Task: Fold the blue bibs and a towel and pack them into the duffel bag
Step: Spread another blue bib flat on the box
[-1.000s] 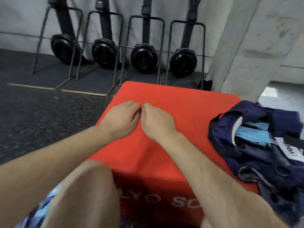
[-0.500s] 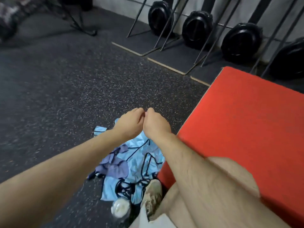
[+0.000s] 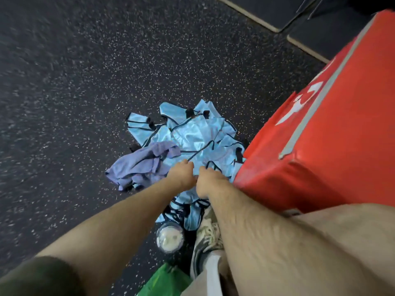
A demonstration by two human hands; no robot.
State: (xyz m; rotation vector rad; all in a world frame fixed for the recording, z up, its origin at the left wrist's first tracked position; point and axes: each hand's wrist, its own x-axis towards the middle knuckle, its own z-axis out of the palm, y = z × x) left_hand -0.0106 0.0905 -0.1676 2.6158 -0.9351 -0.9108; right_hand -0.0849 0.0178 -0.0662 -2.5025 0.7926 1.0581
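A crumpled pile of light blue bibs [image 3: 192, 133] with black trim lies on the speckled dark floor beside a red padded box. A lavender towel [image 3: 141, 165] is bunched on the pile's left side. My left hand [image 3: 181, 175] and my right hand [image 3: 208, 182] reach down side by side onto the near part of the pile, knuckles up and fingers curled downward. Their fingertips are hidden, so any hold on the fabric cannot be made out. The duffel bag is out of view.
The red padded box [image 3: 333, 142] fills the right side, its corner next to the bibs. A lidded plastic cup [image 3: 170, 238], my shoe [image 3: 205, 240] and a green bag [image 3: 164, 280] sit near my feet. Open speckled floor [image 3: 74, 92] stretches left.
My view swung from the red box top and the navy duffel down to the floor. Both hands, kept together, dropped to the bib pile.
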